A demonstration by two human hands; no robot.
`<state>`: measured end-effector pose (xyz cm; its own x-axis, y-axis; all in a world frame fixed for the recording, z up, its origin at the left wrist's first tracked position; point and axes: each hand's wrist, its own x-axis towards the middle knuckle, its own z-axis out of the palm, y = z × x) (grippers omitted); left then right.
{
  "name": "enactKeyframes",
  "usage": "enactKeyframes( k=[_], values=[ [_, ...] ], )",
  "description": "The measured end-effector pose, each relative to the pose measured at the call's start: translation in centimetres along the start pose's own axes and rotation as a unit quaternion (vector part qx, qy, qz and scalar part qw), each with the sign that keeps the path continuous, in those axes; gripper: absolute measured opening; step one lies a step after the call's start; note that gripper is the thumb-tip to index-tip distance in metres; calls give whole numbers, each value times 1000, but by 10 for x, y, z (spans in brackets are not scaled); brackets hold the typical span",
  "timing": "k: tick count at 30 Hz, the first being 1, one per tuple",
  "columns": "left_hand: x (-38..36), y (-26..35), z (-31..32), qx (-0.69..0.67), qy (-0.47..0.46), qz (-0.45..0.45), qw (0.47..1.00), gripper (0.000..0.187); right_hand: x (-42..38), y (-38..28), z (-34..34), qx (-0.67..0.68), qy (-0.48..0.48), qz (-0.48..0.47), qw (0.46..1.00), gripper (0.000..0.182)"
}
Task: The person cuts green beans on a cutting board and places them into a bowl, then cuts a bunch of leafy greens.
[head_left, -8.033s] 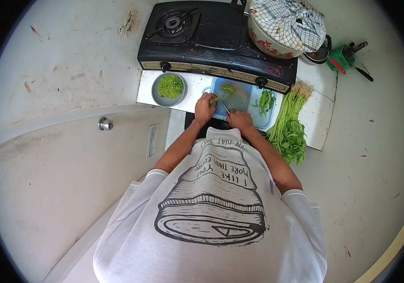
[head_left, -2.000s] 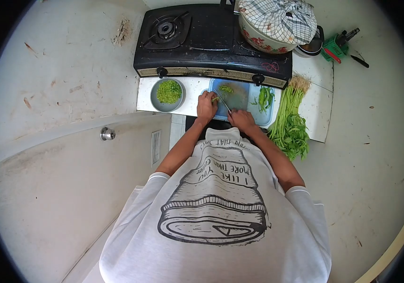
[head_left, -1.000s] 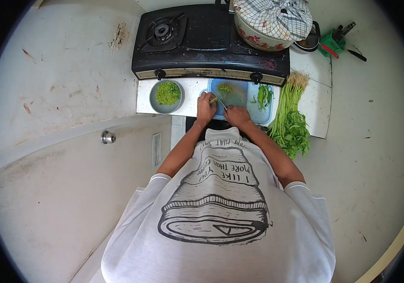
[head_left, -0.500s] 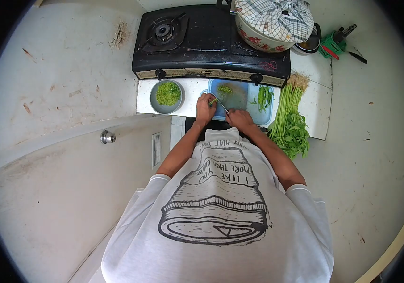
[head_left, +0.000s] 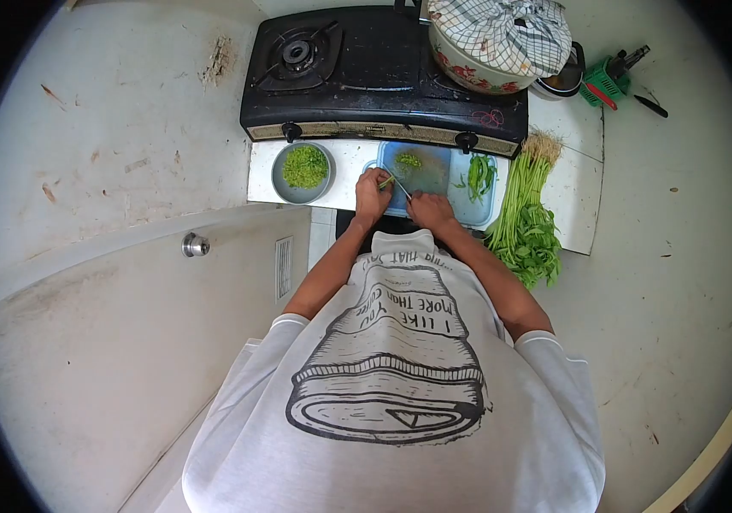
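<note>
The knife (head_left: 400,185) has dropped again; right hand (head_left: 431,209) grips it, left hand (head_left: 372,193) pinches green stems (head_left: 385,181) (on the blue cutting board (head_left: 468,205)).

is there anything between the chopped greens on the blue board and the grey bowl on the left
Yes. The left hand, pinning green stems at the blue board's left edge, sits between the chopped pile and the grey bowl. Otherwise only bare white counter shows there.

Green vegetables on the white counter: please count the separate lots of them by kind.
Chopped greens in the round grey metal bowl: 1
Chopped heap on the blue plastic cutting board: 1
Loose green pieces on the board: 1
Long-stemmed leafy bunch: 1
Total: 4
</note>
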<state>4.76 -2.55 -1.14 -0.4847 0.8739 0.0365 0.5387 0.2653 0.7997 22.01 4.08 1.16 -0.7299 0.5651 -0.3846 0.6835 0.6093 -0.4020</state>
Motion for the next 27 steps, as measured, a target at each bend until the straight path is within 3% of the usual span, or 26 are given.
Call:
enactKeyframes(
  k=[27],
  values=[
    [-1, 11, -7, -12, -2, -30, 999, 10, -14, 11, -4, -6, 24, -39, 999, 37]
  ],
)
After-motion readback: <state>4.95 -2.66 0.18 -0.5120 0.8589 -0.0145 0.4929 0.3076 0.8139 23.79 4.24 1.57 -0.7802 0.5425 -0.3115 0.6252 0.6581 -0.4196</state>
